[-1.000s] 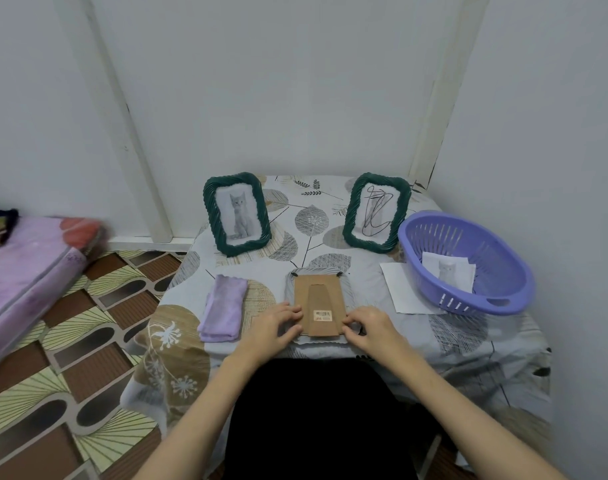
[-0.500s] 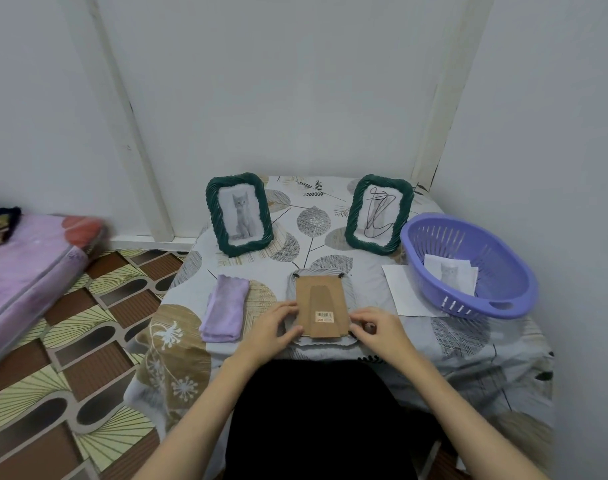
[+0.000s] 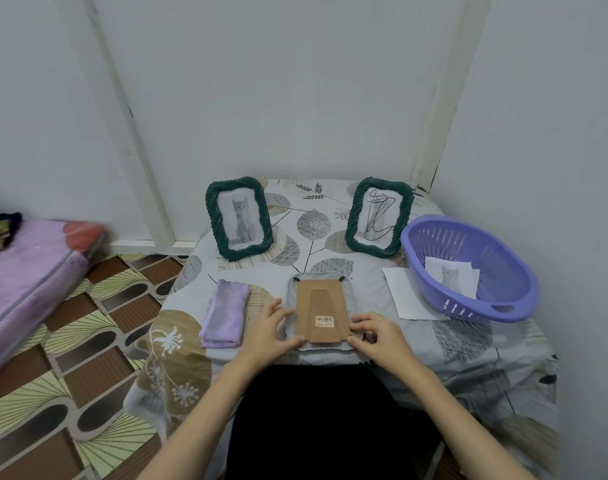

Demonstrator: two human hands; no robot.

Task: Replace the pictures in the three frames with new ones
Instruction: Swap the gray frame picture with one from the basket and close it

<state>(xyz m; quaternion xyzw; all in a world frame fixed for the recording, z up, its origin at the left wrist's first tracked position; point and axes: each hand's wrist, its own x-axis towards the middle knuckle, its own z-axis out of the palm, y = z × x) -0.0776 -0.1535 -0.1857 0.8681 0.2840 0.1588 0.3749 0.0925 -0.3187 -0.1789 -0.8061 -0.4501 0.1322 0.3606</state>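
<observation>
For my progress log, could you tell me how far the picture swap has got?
Seemingly done: the left frame shows a cat photo. In hand: both hands, left hand and right hand, work the face-down frame. Left: the right frame holds a scribble; a cat print waits in the basket.

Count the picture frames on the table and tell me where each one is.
3. The cat-picture frame stands at the back left, the scribble-picture frame stands at the back right, and the face-down frame lies at the front edge between both hands.
</observation>
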